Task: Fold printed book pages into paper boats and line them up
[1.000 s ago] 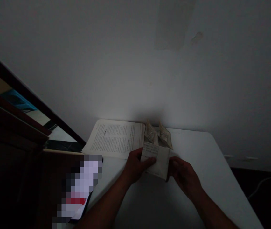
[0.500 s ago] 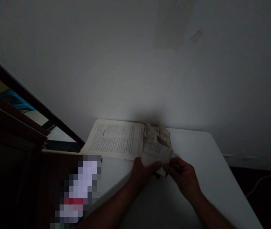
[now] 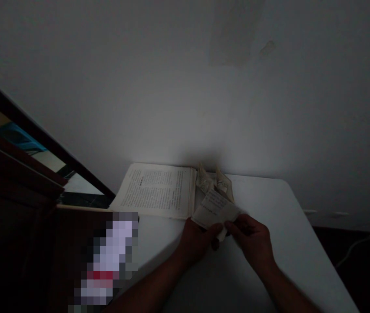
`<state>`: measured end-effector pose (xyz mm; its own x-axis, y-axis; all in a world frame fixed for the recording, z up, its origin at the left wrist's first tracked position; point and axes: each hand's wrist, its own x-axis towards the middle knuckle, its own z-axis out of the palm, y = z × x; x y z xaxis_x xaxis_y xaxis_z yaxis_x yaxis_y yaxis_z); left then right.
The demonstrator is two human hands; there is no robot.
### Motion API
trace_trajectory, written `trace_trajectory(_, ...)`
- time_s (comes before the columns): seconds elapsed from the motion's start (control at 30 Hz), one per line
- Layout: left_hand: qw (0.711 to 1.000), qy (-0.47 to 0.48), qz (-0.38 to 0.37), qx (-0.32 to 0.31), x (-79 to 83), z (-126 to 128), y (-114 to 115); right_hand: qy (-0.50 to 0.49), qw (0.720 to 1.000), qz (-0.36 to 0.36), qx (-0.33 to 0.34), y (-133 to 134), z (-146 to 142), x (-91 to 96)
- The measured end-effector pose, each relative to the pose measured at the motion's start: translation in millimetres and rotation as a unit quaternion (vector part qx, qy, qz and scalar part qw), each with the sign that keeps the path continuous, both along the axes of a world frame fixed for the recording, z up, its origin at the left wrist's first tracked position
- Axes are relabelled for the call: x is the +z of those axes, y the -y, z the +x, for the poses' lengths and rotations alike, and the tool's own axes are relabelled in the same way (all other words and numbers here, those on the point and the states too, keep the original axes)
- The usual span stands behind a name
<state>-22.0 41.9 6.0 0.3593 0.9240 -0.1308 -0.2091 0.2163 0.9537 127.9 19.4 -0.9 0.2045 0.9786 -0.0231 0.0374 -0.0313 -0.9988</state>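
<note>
A folded piece of printed paper [image 3: 215, 209] is held over the white table [image 3: 279, 243] by both my hands. My left hand [image 3: 198, 240] pinches its near left edge, fingers closed on it. My right hand [image 3: 252, 240] pinches the near right corner, thumb on top. Just behind the paper stand two small folded paper figures [image 3: 214, 182], close to the wall. An open book [image 3: 157, 190] with printed pages lies flat to their left.
The room is dim. A plain wall rises right behind the table. Dark wooden furniture [image 3: 22, 208] and a slanted frame fill the left side. A blurred-out patch [image 3: 108, 261] lies at the table's near left. A cable runs on the floor at the far right.
The paper has tipped back from upright to more flat, and its lower part has been folded in. My hands came closer together at its near edge.
</note>
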Motion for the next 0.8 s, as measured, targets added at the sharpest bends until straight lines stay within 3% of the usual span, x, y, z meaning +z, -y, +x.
trace_trajectory(0.27,0.999,-0.041,0.001,-0.017,-7.7,-7,-3,0.038,0.993,0.021,-0.111,-8,17,8.8)
trace_trajectory(0.4,0.999,-0.026,-0.007,-0.039,-9.7,-9,-5,0.047,0.99,0.026,-0.133,-10,24,10.9)
trace_trajectory(0.63,0.991,-0.035,-0.036,-0.122,-11.4,-12,-6,0.05,0.998,-0.044,-0.022,-13,21,13.3)
trace_trajectory(0.73,0.987,-0.051,-0.041,-0.144,-3.3,-19,-12,0.032,0.997,-0.053,0.035,-12,24,19.5)
trace_trajectory(0.8,0.99,-0.074,-0.024,-0.117,7.9,-29,-18,0.018,0.996,-0.061,0.063,-12,28,26.6)
